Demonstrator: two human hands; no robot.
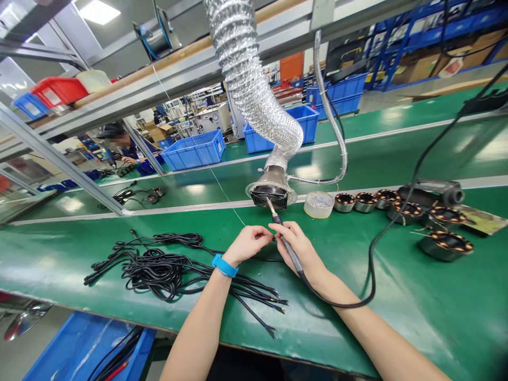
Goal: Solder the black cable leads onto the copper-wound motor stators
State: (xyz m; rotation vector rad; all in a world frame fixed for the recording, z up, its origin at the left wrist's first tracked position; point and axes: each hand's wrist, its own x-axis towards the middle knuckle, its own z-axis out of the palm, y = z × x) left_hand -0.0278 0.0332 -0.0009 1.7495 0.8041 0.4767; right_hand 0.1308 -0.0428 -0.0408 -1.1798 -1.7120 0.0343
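Observation:
My right hand (300, 250) is closed round a soldering iron (291, 255), its bare tip pointing up and away towards the fume duct's mouth. My left hand (251, 244) is closed in a pinch, fingertips almost touching those of my right. A thin solder wire (223, 191) runs down from a spool (156, 39) overhead into the left hand. Something small and brownish shows between the two hands, too hidden to name. Behind the left wrist passes a black cable (264, 260). A pile of black cables (159, 270) with stripped ends lies left of and under my left forearm.
A silver exhaust duct (257, 79) hangs just beyond my hands. Right of it stand a round translucent tub (318, 204) and several motor stators (446, 246). The iron's cord (373, 259) loops across the right side. Blue bins (194, 151) and a co-worker (123, 145) are farther back.

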